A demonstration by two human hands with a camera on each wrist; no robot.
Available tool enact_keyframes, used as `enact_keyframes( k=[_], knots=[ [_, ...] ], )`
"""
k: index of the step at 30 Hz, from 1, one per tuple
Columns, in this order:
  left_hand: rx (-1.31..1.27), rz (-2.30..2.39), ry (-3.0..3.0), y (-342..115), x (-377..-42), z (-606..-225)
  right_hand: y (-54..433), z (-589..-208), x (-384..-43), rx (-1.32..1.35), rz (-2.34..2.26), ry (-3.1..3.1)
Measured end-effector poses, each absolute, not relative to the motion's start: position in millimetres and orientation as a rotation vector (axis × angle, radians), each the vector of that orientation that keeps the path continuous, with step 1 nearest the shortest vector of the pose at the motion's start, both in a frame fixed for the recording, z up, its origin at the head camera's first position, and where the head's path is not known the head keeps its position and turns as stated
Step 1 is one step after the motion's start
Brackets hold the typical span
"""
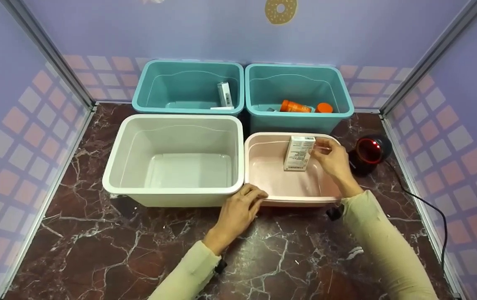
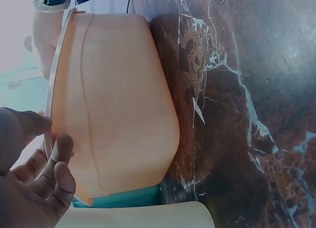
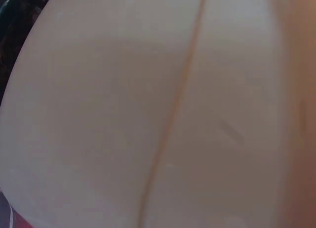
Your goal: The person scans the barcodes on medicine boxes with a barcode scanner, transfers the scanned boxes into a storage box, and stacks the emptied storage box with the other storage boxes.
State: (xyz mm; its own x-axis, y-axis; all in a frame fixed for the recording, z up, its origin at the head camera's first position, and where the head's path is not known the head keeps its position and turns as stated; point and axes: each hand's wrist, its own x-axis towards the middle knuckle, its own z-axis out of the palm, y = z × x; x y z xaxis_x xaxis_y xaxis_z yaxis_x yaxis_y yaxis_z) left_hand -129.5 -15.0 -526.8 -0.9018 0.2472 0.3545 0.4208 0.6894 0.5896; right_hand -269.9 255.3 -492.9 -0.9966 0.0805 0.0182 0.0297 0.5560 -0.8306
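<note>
A white medicine box (image 1: 298,153) with printed text stands tilted inside the pink bin (image 1: 292,198). At its right side, my right hand (image 1: 332,161) holds it between thumb and fingers. Over the near left corner of the pink bin, my left hand (image 1: 239,208) pinches the rim. The left wrist view shows the left thumb and fingers (image 2: 63,148) at that rim, with the bin's outer wall (image 2: 118,99) beyond. A pale bin wall (image 3: 113,114) fills most of the right wrist view, where the box is hidden.
A white bin (image 1: 174,191) stands left of the pink one. Behind are two teal bins; the left one (image 1: 188,110) contains white boxes (image 1: 224,94), the right one (image 1: 301,121) orange bottles (image 1: 295,106). A black scanner-like device (image 1: 370,152) with red light and cable (image 1: 428,204) stands at right.
</note>
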Motion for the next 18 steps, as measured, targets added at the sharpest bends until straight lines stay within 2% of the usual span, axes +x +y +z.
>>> enact_keyframes(
  k=[18],
  knots=[
    [-0.542,-1.005,-2.645,-15.0,-128.3,-525.6,255.8,-498.0,-278.7,-0.019,1.483,-2.787]
  ],
)
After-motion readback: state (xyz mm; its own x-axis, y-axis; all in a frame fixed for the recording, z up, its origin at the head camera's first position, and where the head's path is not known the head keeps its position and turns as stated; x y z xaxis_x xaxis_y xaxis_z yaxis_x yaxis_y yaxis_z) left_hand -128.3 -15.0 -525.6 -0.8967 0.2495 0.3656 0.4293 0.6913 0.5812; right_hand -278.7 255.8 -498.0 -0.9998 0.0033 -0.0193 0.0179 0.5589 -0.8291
